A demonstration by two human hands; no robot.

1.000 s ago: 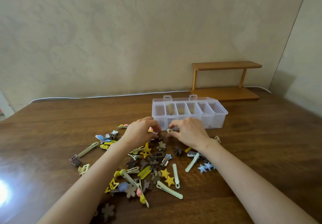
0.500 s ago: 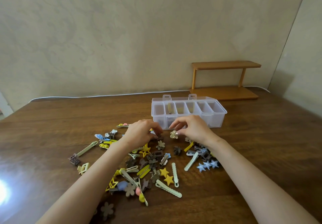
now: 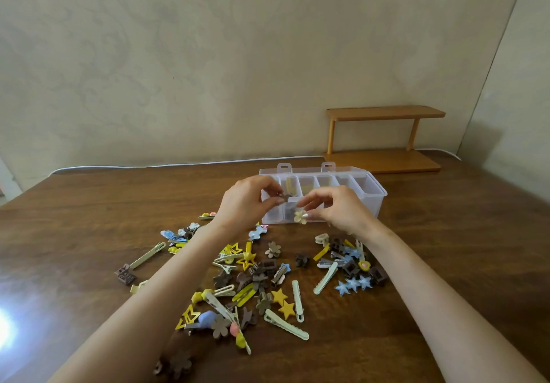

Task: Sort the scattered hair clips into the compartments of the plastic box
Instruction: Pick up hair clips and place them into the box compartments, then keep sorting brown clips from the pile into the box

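Note:
A clear plastic box [image 3: 375, 201] with several compartments stands open on the brown table; pale clips lie in some of its cells. My left hand [image 3: 245, 202] is raised in front of the box's left end, pinching a small brown clip [image 3: 285, 197]. Beside it, my right hand [image 3: 339, 208] pinches a cream flower clip [image 3: 300, 217] just before the box's front wall. Below both hands, a scattered pile of hair clips [image 3: 262, 278] covers the table: yellow stars, brown flowers, blue stars, long pale green clips.
A small wooden shelf [image 3: 384, 138] stands at the back right against the wall. A white cable [image 3: 154, 166] runs along the table's far edge. A brown flower clip [image 3: 180, 363] lies near the front edge, and a long pale clip [image 3: 148, 255] lies at the left.
Both hands have risen from the pile toward the box. The left hand now holds a brown clip up at the box's left end; the right hand carries the cream flower clip higher.

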